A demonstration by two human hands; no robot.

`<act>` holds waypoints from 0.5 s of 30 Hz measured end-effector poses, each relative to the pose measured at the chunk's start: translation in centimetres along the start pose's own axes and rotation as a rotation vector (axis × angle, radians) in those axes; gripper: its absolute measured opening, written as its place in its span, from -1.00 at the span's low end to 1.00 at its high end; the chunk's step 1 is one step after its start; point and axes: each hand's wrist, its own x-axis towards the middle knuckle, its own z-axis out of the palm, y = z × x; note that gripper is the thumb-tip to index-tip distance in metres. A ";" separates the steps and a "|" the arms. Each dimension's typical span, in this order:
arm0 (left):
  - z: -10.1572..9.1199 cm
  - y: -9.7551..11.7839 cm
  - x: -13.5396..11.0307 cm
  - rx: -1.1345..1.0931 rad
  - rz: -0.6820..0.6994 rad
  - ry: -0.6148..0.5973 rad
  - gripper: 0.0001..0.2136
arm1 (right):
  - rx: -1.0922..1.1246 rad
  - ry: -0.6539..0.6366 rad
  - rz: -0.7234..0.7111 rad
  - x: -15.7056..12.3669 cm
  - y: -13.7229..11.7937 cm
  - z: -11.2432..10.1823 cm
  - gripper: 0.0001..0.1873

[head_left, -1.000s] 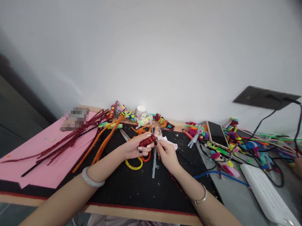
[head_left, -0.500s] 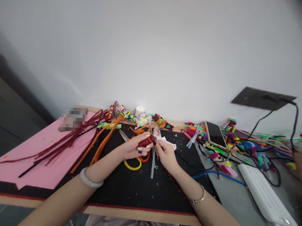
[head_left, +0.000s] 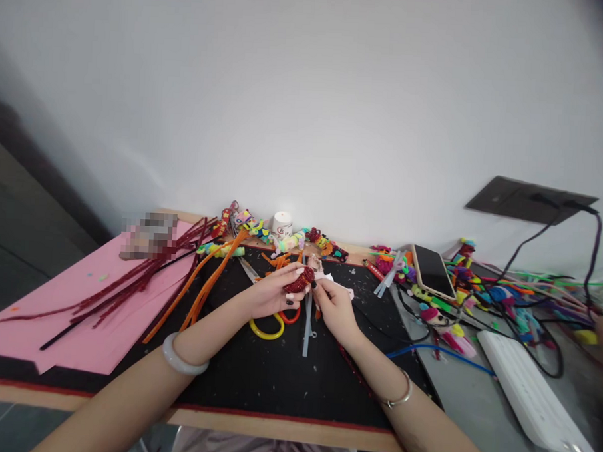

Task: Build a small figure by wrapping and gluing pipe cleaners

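In the head view my left hand wraps its fingers round a dark red, glittery pipe-cleaner piece, wound into a small rounded lump. Meeting it from the right, my right hand pinches at the lump's edge with thumb and forefinger; the exact grip is partly hidden. A dark red strand runs down beside my right forearm. Below my left hand lie scissors with yellow and red handles. Clear glue sticks rest on the black mat between my hands, near a white tool partly behind my right hand.
Orange pipe cleaners and dark red ones lie left, partly over pink sheets. Small pipe-cleaner figures and a white cup line the wall. On the right are a phone, cables and a white power strip.
The dark red lump has turned a little in my left hand and looks rounder. My right hand stays pinched at its edge. The whole view has shifted slightly.
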 end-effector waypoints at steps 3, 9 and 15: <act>0.1 -0.1 -0.1 0.007 0.014 0.017 -0.91 | 0.006 -0.003 0.008 0.0 0.1 0.0 -0.70; 0.2 -0.2 -0.1 0.034 0.026 0.027 -0.87 | 0.012 -0.004 -0.004 0.0 0.4 0.1 -0.69; 0.0 -0.2 0.2 0.023 0.019 0.023 -0.77 | 0.003 0.007 0.000 0.1 0.0 0.0 -0.68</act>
